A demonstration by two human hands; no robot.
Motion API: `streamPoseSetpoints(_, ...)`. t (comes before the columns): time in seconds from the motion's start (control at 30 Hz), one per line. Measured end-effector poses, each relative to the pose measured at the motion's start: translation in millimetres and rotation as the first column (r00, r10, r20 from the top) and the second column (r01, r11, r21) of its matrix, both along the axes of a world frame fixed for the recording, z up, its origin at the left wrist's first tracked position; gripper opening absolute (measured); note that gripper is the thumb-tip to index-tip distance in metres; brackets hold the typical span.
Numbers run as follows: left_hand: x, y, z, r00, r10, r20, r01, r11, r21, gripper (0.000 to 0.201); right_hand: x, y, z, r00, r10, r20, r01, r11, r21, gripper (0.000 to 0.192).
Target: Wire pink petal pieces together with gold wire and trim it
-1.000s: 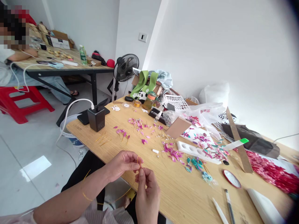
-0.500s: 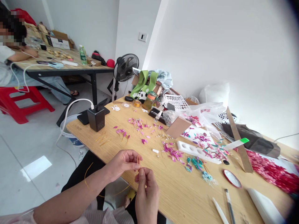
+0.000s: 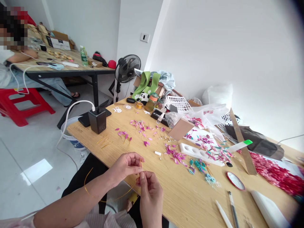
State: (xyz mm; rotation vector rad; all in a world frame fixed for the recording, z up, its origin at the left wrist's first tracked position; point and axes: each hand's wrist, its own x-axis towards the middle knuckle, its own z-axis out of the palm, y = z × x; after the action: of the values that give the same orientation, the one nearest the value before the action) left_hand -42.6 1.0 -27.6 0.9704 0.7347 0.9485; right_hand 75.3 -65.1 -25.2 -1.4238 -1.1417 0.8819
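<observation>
A thin gold wire (image 3: 140,163) shows as a small loop standing up between the two hands at the near edge of the wooden table (image 3: 185,196); its long tail curves down and left below the forearm, off the table edge. The left hand (image 3: 124,167) reaches in from the near left, palm turned toward the right, thumb and fingertips pressed together in a pinch on the loop's left side. The right hand (image 3: 150,194) rises from the near edge, back toward the camera, fingers curled, thumb and forefinger pinching the wire just beside the left fingertips.

Farther left on the table stands a black box (image 3: 97,120) with a white cable plugged in. Pink petals (image 3: 140,126) lie scattered in the middle. To the right, a white tray with round wells (image 3: 194,152) bears pink pieces at its right end. At the far right a heap of red petals (image 3: 275,172) lies on a white sheet.
</observation>
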Motion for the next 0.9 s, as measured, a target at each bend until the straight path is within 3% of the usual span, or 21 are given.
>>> streamPoseSetpoints(0.23,-2,-1,0.7,0.997,-0.052,0.052,0.052,0.999,-0.01,0.029,-1,-1,-0.1,0.998,0.003,-0.063,-0.002,1.0,0.017,0.038)
streamPoseSetpoints(0.5,-3,-4,12.5,0.999,-0.049,-0.008,0.05,0.998,0.029,0.032,0,-3,2.4,0.994,0.009,-0.111,-0.009,1.0,0.006,0.04)
streamPoseSetpoints(0.77,-1,-7,7.7,0.998,-0.028,-0.054,0.033,0.995,0.095,0.03,4,-4,-3.7,0.984,0.034,-0.174,-0.044,0.998,-0.054,0.041)
streamPoseSetpoints(0.9,1,-10,8.8,0.998,-0.058,-0.037,0.061,0.995,0.082,0.029,5,-8,-10.6,0.969,0.026,-0.244,-0.032,0.999,-0.02,0.035)
